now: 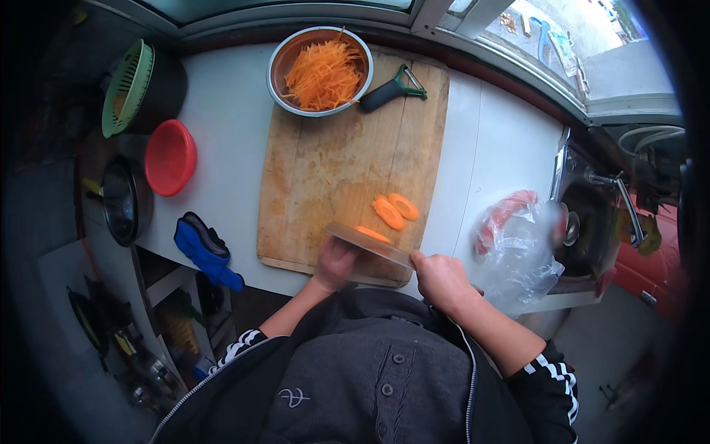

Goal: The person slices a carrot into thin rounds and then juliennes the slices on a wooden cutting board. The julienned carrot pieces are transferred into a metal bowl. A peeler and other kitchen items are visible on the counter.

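Observation:
My right hand [444, 280] grips the handle of a wide-bladed kitchen knife [370, 246], its blade slanting over the near part of a wooden cutting board [349, 161]. My left hand [336, 263] is behind the blade, on the side nearer my body; the knife partly hides it, and what its fingers hold cannot be seen. One carrot slice [371, 233] lies against the far side of the blade. Beyond it, two oval carrot slices [389, 214] rest on the board. A metal-rimmed bowl [273, 83] of shredded carrot [324, 75] stands at the board's far end, beside a green-and-black peeler [392, 90].
Left of the board are a red plastic bowl [171, 158], a dark bowl [121, 200], a green colander [128, 89] and a blue-and-black cloth item [205, 250]. To the right, a clear plastic bag [516, 255] lies near a sink [582, 222] with a faucet [629, 205]. Windows border the far side.

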{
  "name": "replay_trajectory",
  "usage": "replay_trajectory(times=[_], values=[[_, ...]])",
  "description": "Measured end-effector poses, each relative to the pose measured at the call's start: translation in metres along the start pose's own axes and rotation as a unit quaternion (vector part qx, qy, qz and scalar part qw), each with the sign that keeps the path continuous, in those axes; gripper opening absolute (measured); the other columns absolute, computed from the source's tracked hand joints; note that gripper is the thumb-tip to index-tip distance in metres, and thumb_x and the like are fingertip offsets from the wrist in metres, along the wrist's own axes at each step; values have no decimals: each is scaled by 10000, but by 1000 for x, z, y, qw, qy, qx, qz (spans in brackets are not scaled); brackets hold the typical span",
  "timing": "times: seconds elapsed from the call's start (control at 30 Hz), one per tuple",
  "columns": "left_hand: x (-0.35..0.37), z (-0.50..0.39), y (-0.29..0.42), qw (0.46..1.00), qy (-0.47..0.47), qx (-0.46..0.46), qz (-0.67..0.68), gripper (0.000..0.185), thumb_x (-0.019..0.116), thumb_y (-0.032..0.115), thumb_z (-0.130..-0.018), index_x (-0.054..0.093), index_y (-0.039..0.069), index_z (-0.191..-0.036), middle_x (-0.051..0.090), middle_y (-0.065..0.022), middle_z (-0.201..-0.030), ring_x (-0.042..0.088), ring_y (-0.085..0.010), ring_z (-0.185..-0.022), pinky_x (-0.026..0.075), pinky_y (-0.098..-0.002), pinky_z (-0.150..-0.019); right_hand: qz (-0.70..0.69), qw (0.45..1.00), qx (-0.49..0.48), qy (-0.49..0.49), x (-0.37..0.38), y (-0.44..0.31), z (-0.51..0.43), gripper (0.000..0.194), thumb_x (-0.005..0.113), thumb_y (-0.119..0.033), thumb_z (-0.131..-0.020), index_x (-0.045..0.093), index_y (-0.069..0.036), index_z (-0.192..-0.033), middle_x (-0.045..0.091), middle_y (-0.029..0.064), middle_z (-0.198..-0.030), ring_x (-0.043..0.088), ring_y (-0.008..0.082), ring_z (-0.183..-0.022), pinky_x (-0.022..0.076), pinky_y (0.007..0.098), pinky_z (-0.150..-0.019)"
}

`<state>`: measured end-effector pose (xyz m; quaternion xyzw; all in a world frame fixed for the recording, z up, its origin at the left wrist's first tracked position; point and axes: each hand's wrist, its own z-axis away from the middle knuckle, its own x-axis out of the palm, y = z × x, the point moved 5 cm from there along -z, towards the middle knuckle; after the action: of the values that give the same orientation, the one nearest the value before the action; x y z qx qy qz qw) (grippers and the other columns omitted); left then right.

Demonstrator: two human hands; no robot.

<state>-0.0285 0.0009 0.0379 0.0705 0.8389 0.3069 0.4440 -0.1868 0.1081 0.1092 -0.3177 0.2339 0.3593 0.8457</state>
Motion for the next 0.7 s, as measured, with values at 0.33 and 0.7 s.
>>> replay_trajectory(times=[0.33,0.7], values=[[2,4,-2,1000,-6,-8,13,350,593,-10,-635,650,22,-978,603,-134,-1014,574,-362,-948,479,-438,-840,-2,1000,11,-12,7,2,-13,120,520,-57,-755,598,-1,-829,637,200,-747,639,356,-737,509,445,-641],[0,-1,1,1000,-1,13,-24,339,607,16,-658,656,60,-991,604,-79,-1003,578,-267,-924,497,-343,-777,32,999,8,26,15,-20,-54,113,549,-65,-732,650,-15,-740,650,189,-776,648,339,-762,520,422,-661]])
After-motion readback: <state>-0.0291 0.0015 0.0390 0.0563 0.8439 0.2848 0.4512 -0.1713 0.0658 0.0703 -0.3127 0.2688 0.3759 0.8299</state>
